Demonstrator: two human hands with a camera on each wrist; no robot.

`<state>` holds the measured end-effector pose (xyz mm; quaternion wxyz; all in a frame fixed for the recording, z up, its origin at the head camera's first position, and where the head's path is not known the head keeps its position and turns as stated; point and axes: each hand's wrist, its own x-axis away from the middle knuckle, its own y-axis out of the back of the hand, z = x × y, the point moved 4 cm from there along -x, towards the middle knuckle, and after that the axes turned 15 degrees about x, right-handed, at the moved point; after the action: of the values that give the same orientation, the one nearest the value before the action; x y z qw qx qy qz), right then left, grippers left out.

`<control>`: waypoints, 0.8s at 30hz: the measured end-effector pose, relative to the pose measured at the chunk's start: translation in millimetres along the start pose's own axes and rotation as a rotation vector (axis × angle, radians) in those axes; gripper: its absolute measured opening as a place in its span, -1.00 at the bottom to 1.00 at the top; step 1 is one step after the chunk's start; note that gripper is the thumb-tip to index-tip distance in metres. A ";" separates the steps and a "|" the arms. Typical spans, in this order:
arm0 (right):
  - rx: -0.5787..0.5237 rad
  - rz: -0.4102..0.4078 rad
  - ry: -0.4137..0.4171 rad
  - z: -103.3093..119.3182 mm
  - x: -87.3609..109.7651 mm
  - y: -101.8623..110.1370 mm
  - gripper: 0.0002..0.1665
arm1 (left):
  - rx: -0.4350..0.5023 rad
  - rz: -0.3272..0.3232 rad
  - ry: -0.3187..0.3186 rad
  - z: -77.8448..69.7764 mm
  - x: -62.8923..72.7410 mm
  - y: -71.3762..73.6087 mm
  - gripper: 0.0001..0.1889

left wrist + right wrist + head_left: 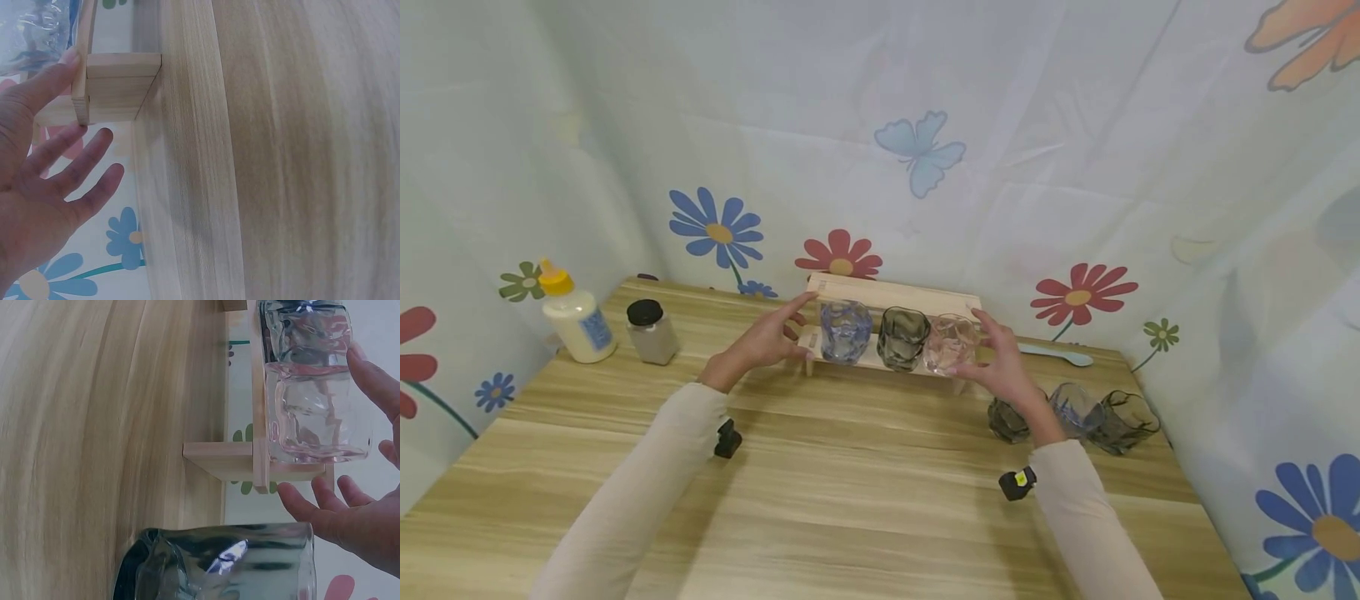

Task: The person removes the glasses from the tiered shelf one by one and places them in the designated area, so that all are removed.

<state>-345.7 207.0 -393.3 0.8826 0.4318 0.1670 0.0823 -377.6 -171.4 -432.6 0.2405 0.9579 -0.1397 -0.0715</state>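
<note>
A small two-tier wooden shelf [891, 293] stands at the back of the table. On its lower board sit a blue glass [846, 333], a grey glass [903, 338] and a pink glass [951, 343] in a row. At the shelf's left end is my left hand [763, 337], fingers spread. Its thumb touches the lower board's end [81, 94], beside the blue glass. My right hand [1006, 367] is at the other end, its thumb in front of the pink glass [319, 419]. Its other fingers extend loosely around the shelf's right end.
Right of the shelf stand a dark grey glass [1006, 419], a blue glass [1072, 407] and another dark glass [1123, 422]. Behind them lies a pale blue spoon [1060, 356]. A yellow-capped glue bottle [580, 325] and a black-lidded jar [652, 333] are at the left.
</note>
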 end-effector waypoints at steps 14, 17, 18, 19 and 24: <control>0.106 -0.027 -0.034 8.9 -6.2 -12.9 0.19 | 0.000 -0.007 -0.016 2.0 0.3 -1.1 0.10; 0.102 -0.027 -0.043 9.6 -7.5 -14.2 0.17 | -0.001 -0.006 -0.019 2.2 0.1 -0.6 0.10; 0.099 -0.024 -0.047 9.5 -8.0 -14.9 0.16 | -0.001 -0.005 -0.020 2.3 0.0 -0.6 0.10; 0.096 -0.021 -0.053 9.6 -8.3 -15.2 0.16 | 0.000 -0.003 -0.020 2.3 0.0 -0.6 0.10; 0.035 0.004 -0.065 8.1 -11.0 -18.0 0.14 | -0.006 -0.002 -0.024 1.0 0.2 -0.9 0.10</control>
<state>-353.0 186.9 -400.4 0.8796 0.4500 0.1389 0.0669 -377.4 -171.1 -433.9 0.2418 0.9563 -0.1416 -0.0834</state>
